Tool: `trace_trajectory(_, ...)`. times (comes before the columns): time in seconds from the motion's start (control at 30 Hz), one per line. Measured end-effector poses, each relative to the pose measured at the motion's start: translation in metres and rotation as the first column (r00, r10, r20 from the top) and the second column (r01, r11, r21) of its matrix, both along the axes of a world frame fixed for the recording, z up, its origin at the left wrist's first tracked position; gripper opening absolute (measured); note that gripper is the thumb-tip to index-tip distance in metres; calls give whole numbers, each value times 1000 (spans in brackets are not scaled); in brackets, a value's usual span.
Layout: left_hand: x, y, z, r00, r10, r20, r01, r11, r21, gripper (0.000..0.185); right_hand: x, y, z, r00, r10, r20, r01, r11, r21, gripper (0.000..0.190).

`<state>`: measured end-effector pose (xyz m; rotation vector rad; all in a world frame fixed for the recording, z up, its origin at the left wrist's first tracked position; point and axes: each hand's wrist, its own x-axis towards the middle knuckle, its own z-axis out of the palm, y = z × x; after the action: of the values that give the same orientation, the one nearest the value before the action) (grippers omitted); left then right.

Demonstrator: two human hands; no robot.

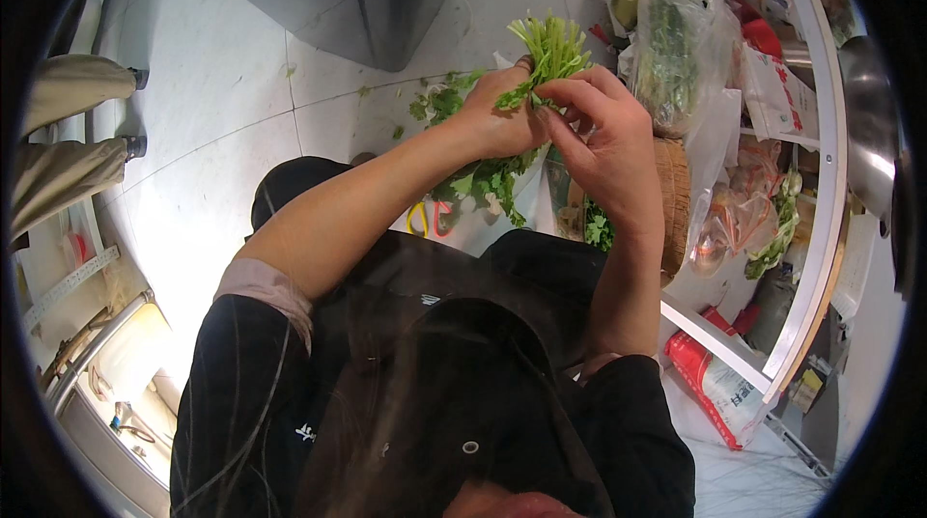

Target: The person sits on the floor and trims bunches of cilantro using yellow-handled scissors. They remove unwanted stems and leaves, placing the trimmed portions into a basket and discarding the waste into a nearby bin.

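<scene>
My left hand (500, 109) is wrapped around a bunch of leafy green herbs, probably coriander (554, 47). The cut ends of the pale green stems fan out above my fist, and the leaves (500, 181) hang below it. My right hand (605, 134) is at the near right side of the bunch, thumb and forefinger pinching a small green stem against it. Its other fingers are curled, and the exact pinch is partly hidden. More loose leaves (438, 104) show just beyond my left forearm. Yellow and orange scissor handles (429, 220) lie below the bunch.
A grey bin (391, 11) with a black liner stands ahead on the tiled floor. To the right, a white shelf frame (818, 156) holds bagged vegetables (670, 47) and a cut wooden block (672, 199). A red-and-white packet (717, 380) lies low. Another person's trousered legs (76, 91) are at left.
</scene>
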<state>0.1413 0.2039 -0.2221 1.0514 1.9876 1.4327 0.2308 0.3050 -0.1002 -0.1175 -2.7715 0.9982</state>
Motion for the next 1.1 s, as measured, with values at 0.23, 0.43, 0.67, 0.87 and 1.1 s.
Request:
trace_trajectory(0.23, 2, 0, 12, 996, 23, -83, -42, 971, -235, 53, 0, 9, -23, 997, -69, 30, 69, 998, -2, 13)
trace_trajectory(0.43, -4, -13, 36, 998, -41, 36, 51, 939, -339, 56, 13, 30, -25, 967, -241, 84, 208, 555, -805, 14)
trace_trajectory(0.67, 1, -9, 31, 1000, -14, 25, 22, 943, -333, 48, 1, 41, -2, 966, -224, -127, -114, 70, -991, 17)
trace_trajectory(0.87, 1, 0, 19, 998, -55, 32, 62, 943, -326, 45, -92, 57, 67, 620, 186, -762, -705, 559, -436, 20)
trace_trajectory(1.1, -14, -5, 18, 926, -37, 375, 125, 969, -213, 46, -145, -20, 100, 801, 450, -395, 3, 657, 754, 22)
